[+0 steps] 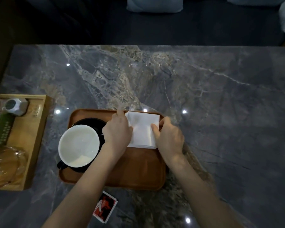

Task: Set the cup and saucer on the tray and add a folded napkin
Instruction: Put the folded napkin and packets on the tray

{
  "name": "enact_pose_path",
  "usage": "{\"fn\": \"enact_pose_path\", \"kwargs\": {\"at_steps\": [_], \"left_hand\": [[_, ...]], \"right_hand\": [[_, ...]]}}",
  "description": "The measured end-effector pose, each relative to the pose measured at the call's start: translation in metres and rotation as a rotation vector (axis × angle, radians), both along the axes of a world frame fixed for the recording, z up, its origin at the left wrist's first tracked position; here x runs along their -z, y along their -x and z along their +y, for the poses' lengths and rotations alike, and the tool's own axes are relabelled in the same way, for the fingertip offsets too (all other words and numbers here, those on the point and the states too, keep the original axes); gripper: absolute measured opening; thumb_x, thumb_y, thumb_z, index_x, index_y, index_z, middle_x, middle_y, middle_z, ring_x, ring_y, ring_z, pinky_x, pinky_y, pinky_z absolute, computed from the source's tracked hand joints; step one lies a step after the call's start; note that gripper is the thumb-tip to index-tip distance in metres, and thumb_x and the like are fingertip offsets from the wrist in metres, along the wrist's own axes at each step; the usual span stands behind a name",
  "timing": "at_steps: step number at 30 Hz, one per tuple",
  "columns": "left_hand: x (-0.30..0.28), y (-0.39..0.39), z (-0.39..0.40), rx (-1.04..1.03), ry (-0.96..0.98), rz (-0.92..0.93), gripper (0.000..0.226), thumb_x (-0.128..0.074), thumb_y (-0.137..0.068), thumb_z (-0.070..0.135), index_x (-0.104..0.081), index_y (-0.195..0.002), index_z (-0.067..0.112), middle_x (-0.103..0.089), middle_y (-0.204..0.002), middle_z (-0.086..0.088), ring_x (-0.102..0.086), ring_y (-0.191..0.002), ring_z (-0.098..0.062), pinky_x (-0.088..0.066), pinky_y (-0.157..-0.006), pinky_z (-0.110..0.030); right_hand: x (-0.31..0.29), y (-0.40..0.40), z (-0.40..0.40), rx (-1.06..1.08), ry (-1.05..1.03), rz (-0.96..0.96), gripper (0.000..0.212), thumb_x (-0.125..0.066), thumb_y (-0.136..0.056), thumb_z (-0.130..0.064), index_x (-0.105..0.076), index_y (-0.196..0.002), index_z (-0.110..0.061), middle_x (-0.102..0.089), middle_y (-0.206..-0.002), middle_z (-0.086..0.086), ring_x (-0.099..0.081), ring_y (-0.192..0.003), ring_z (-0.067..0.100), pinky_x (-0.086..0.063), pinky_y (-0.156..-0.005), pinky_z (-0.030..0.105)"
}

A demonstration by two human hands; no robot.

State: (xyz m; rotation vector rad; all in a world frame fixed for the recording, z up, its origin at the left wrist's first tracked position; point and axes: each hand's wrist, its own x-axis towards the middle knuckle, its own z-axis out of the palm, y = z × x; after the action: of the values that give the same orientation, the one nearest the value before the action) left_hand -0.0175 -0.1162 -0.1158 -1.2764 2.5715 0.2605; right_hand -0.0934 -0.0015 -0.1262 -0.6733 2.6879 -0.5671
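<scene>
A brown wooden tray [138, 170] lies on the marble table. On its left half stands a cup [79, 143], black outside and white inside, on a black saucer [90, 123]. A white folded napkin [142, 129] lies on the tray's far right part. My left hand [118, 130] rests on the napkin's left edge with fingers spread. My right hand [168, 137] presses on the napkin's right edge, thumb on top and fingers at its side.
A light wooden box tray [36, 142] at the left edge holds a silver pot [15, 105], a green packet [2, 130] and a glass dish [5, 165]. A red and white card [105, 206] lies near the table's front edge. Bare marble [220, 96] spreads right and beyond.
</scene>
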Motion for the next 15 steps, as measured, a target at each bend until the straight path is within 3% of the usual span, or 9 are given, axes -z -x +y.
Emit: {"fn": "enact_pose_path", "kwargs": {"at_steps": [3, 5, 7, 11, 13, 15], "left_hand": [[0.0, -0.002, 0.003, 0.029, 0.021, 0.055, 0.021, -0.053, -0.083, 0.017, -0.055, -0.101, 0.005, -0.06, -0.103, -0.013, -0.061, -0.091, -0.031, -0.035, -0.058, -0.031], [0.002, -0.006, 0.007, 0.102, 0.059, 0.1, 0.013, -0.066, -0.071, 0.014, -0.059, -0.078, 0.005, -0.064, -0.082, -0.012, -0.064, -0.071, -0.03, -0.034, -0.048, -0.027], [0.004, -0.013, 0.013, 0.183, 0.099, 0.101, 0.024, -0.078, -0.052, 0.012, -0.055, -0.06, 0.008, -0.06, -0.061, -0.008, -0.059, -0.048, -0.025, -0.032, -0.036, -0.021], [0.005, -0.031, 0.028, 0.267, 0.121, 0.125, 0.021, -0.074, -0.059, 0.015, -0.057, -0.069, 0.007, -0.06, -0.069, -0.011, -0.06, -0.061, -0.026, -0.044, -0.04, -0.028], [0.005, -0.041, 0.037, 0.299, 0.088, 0.109, 0.018, -0.065, -0.073, 0.019, -0.059, -0.082, 0.005, -0.062, -0.083, -0.014, -0.059, -0.074, -0.029, -0.046, -0.05, -0.032], [0.004, -0.05, 0.044, 0.305, 0.035, 0.125, 0.028, -0.051, -0.086, 0.023, -0.057, -0.105, 0.003, -0.06, -0.106, -0.016, -0.056, -0.095, -0.032, -0.048, -0.066, -0.038]], "right_hand": [[0.009, -0.006, 0.003, -0.076, 0.105, 0.09, 0.018, -0.058, -0.089, -0.028, -0.056, -0.085, -0.01, -0.066, -0.074, 0.009, -0.064, -0.067, 0.027, -0.047, -0.055, 0.033], [0.015, -0.009, 0.007, -0.151, 0.134, 0.187, 0.012, -0.065, -0.084, -0.02, -0.059, -0.079, -0.011, -0.064, -0.069, 0.007, -0.062, -0.065, 0.025, -0.048, -0.051, 0.032], [0.019, -0.012, 0.013, -0.228, 0.086, 0.254, 0.013, -0.068, -0.08, -0.021, -0.063, -0.087, -0.011, -0.066, -0.075, 0.007, -0.063, -0.073, 0.025, -0.052, -0.056, 0.031], [0.021, -0.025, 0.031, -0.347, -0.111, 0.347, 0.038, -0.057, -0.083, -0.033, -0.062, -0.112, -0.009, -0.067, -0.099, 0.008, -0.062, -0.088, 0.024, -0.053, -0.075, 0.035], [0.019, -0.031, 0.039, -0.387, -0.191, 0.335, 0.048, -0.043, -0.086, -0.036, -0.057, -0.122, -0.007, -0.065, -0.111, 0.011, -0.062, -0.097, 0.027, -0.052, -0.085, 0.039], [0.014, -0.03, 0.039, -0.375, -0.173, 0.25, 0.049, -0.044, -0.089, -0.033, -0.051, -0.129, -0.006, -0.059, -0.124, 0.016, -0.057, -0.109, 0.034, -0.047, -0.094, 0.045]]}}
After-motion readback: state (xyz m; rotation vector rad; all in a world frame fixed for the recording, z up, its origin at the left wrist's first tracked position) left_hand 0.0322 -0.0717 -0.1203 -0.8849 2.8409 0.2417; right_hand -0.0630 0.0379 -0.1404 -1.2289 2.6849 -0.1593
